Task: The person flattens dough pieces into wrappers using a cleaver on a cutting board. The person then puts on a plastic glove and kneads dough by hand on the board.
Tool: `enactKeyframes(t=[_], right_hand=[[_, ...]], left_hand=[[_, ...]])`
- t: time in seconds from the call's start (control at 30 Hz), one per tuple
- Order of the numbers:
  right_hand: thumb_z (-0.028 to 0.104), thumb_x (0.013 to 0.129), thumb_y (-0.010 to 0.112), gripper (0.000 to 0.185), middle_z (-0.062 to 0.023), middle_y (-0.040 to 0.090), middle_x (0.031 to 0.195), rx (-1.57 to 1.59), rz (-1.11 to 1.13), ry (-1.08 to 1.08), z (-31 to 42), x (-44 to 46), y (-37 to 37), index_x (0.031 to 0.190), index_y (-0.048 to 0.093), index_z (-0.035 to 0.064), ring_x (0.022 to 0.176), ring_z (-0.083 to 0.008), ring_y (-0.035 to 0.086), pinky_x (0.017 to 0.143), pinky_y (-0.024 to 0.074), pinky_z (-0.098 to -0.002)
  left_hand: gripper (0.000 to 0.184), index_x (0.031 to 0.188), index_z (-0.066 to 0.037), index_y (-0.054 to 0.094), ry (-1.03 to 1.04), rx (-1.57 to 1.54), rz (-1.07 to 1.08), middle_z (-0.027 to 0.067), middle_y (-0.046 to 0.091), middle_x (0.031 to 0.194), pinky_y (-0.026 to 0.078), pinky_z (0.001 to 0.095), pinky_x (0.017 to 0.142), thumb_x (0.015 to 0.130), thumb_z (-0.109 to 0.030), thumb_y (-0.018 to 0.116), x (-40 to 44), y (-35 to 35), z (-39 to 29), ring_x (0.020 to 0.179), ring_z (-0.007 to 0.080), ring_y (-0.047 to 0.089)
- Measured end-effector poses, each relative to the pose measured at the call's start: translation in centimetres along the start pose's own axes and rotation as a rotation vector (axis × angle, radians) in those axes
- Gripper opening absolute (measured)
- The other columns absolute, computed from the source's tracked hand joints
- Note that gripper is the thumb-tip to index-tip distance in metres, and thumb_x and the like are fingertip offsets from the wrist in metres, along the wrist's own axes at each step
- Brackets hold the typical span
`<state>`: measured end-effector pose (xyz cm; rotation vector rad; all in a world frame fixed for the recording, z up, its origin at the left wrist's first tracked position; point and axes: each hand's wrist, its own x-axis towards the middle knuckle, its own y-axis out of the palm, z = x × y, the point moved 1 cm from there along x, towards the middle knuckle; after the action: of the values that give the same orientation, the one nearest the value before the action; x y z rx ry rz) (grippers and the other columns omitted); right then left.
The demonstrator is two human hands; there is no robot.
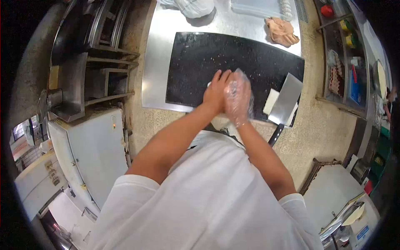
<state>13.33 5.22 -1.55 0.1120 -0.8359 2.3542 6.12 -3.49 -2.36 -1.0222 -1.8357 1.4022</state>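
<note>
My left hand, bare, is over the black cutting board. Its fingers are bent and pressed close against my right hand. A small white bit shows at its outer edge; whatever lies beneath the fingers is hidden. My right hand wears a loose clear plastic glove, slightly blurred, with its fingers stretched forward beside the left. To the right, a cleaver with a black handle lies on the board's edge, its handle sticking out past it. Under and beside the blade sits a white block, partly covered.
The board rests on a steel table. At the back are a white plastic bag, a crumpled tan cloth and a clear tray. Shelves with goods stand right; a white fridge stands left.
</note>
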Motion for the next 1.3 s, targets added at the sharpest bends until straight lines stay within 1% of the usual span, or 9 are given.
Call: enactKeyframes(t=[0.17, 0.63, 0.7, 0.77, 0.87, 0.97, 1.03, 1.13, 1.3], right_hand=[[0.037, 0.091, 0.063, 0.052, -0.0229, 0.059, 0.125, -0.114, 0.058, 0.008, -1.8, 4.3, 1.1, 0.131, 0.055, 0.0053, 0.114, -0.0432, 0.056, 0.098, 0.0427, -0.0536], [0.032, 0.093, 0.06, 0.041, -0.022, 0.065, 0.114, -0.396, -0.156, -0.036, -3.7, 13.4, 2.2, 0.123, 0.064, 0.0047, 0.105, -0.0396, 0.063, 0.092, 0.0492, -0.0493], [0.033, 0.095, 0.058, 0.034, -0.0189, 0.07, 0.1, -0.524, 0.117, -0.02, -5.1, 12.6, 1.9, 0.11, 0.07, 0.0046, 0.097, -0.0398, 0.065, 0.09, 0.0504, -0.0469], [0.039, 0.099, 0.055, 0.042, -0.0174, 0.072, 0.093, -0.436, 0.064, 0.109, -4.6, 11.0, 1.4, 0.097, 0.072, 0.0014, 0.093, -0.0385, 0.068, 0.087, 0.0506, -0.0437], [0.058, 0.1, 0.053, 0.062, -0.0127, 0.07, 0.087, 0.278, 0.043, 0.84, -1.3, 8.9, -1.4, 0.092, 0.07, -0.0018, 0.08, -0.0251, 0.065, 0.077, 0.0493, -0.0446], [0.057, 0.098, 0.056, 0.059, -0.0094, 0.064, 0.082, 0.111, -0.016, 0.78, 2.4, 7.4, -1.7, 0.092, 0.069, 0.0001, 0.078, -0.0209, 0.06, 0.074, 0.0487, -0.0455], [0.054, 0.099, 0.056, 0.056, -0.0134, 0.066, 0.087, 0.28, -0.126, 0.739, 4.8, 6.0, -0.4, 0.097, 0.068, -0.0006, 0.081, -0.0266, 0.064, 0.078, 0.0495, -0.0462], [0.044, 0.096, 0.057, 0.042, -0.0172, 0.066, 0.099, -0.642, 0.036, 0.335, 5.9, 2.4, 2.7, 0.105, 0.068, 0.0039, 0.093, -0.0377, 0.064, 0.085, 0.0494, -0.0487], [0.038, 0.092, 0.058, 0.033, -0.0144, 0.063, 0.112, -0.585, -0.085, 0.13, 4.3, 2.7, 6.3, 0.107, 0.07, 0.0113, 0.11, -0.0368, 0.058, 0.096, 0.0423, -0.0532]], left_hand=[[0.059, 0.142, -0.009, 0.051, -0.039, 0.086, 0.1, 0.0114, 0.044, 0.152, 0.021, 0.0486, 0.124, 0.087, -0.03, 0.059, 4.6, -0.9, 1.2, 0.146, 0.0377, 0.032], [0.072, 0.151, -0.011, 0.043, 0.144, 0.114, 0.058, 0.0117, 0.035, 0.16, 0.016, 0.0543, 0.123, 0.087, -0.041, 0.06, 12.8, -1.3, 5.1, 0.151, 0.0377, 0.022], [0.076, 0.153, -0.011, 0.04, 0.115, 0.005, 0.077, 0.0118, 0.035, 0.16, 0.017, 0.0549, 0.123, 0.087, -0.041, 0.063, 11.6, -1.7, 5.1, 0.151, 0.0388, 0.022], [0.075, 0.15, -0.009, 0.042, 0.136, -0.189, 0.191, 0.0163, 0.038, 0.157, 0.025, 0.0628, 0.118, 0.086, -0.036, 0.069, 10.5, -1.9, 5.8, 0.147, 0.0457, 0.027], [0.059, 0.133, -0.011, 0.056, 0.234, -0.304, 0.373, 0.0184, 0.059, 0.133, 0.047, 0.0544, 0.102, 0.08, -0.027, 0.077, 8.3, -8.0, 6.5, 0.127, 0.0427, 0.054], [0.039, 0.116, -0.009, 0.065, 0.379, -0.763, 0.347, 0.0203, 0.07, 0.104, 0.054, 0.0483, 0.088, 0.08, -0.019, 0.077, 6.2, -7.8, 6.9, 0.105, 0.0419, 0.066], [0.041, 0.118, -0.006, 0.064, 0.317, -0.87, 0.328, 0.0214, 0.065, 0.122, 0.051, 0.0459, 0.097, 0.081, -0.02, 0.077, 3.6, -6.2, 7.0, 0.115, 0.0424, 0.061], [0.071, 0.145, -0.008, 0.046, 0.399, -0.623, 0.309, 0.0166, 0.035, 0.157, 0.024, 0.053, 0.122, 0.083, -0.026, 0.076, -0.7, -2.9, 8.9, 0.148, 0.0417, 0.027], [0.089, 0.149, -0.009, 0.046, 0.453, -0.231, 0.283, 0.0102, 0.04, 0.156, 0.015, 0.059, 0.123, 0.075, -0.042, 0.082, 1.2, -4.3, 12.0, 0.151, 0.0402, 0.022]])
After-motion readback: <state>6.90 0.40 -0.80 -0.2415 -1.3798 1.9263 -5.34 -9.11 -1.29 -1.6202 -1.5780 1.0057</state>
